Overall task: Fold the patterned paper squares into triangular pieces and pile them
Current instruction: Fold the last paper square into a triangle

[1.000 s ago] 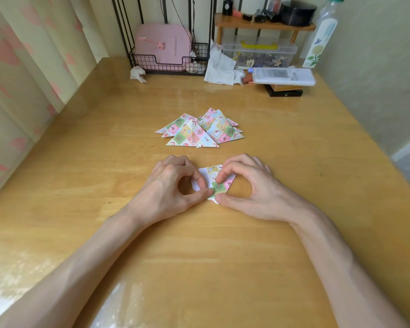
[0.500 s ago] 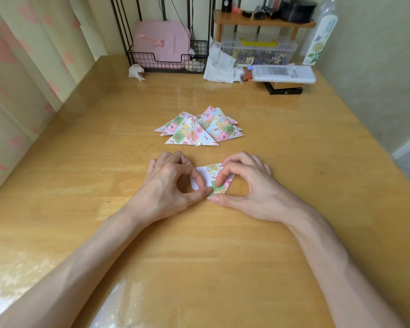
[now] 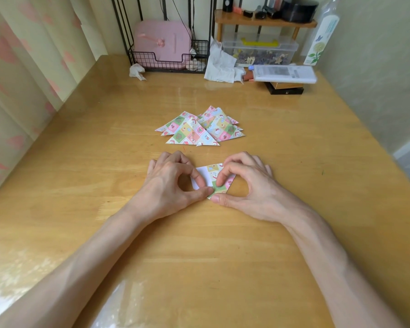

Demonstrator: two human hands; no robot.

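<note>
two bare hands near the middle of the wooden table (image 3: 199,256) in the head view, forearms reaching in from the near edge. between them, flat on the tabletop, one small patterned paper square (image 3: 212,172), partly folded: white underside showing at its left, pastel checked print at its right. left hand (image 3: 168,183) curled, thumb and forefinger tips pinching down on the paper's left side and near edge, other fingers bent behind. right hand (image 3: 249,185) curled too, forefinger tip pressing on the printed flap, thumb laid along the tabletop and touching the paper's near corner; the two thumb tips almost meeting there, so both hands closed on the one sheet.

just beyond the hands, a loose pile of folded triangles (image 3: 199,130) in the same print, overlapping one another, lying apart from the piece being held.

along the far edge of the table: a black wire basket (image 3: 168,62) holding a pink case (image 3: 162,41), a crumpled tissue (image 3: 136,71) just left of it, a rumpled white paper (image 3: 219,65) to its right, a clear plastic box (image 3: 259,52) under a small wooden shelf (image 3: 265,21), a long white package (image 3: 284,73) lying on a dark box (image 3: 285,88), a tall bottle (image 3: 323,34) with a flower label at the far right. pink-patterned curtain (image 3: 21,67) down the left side
</note>
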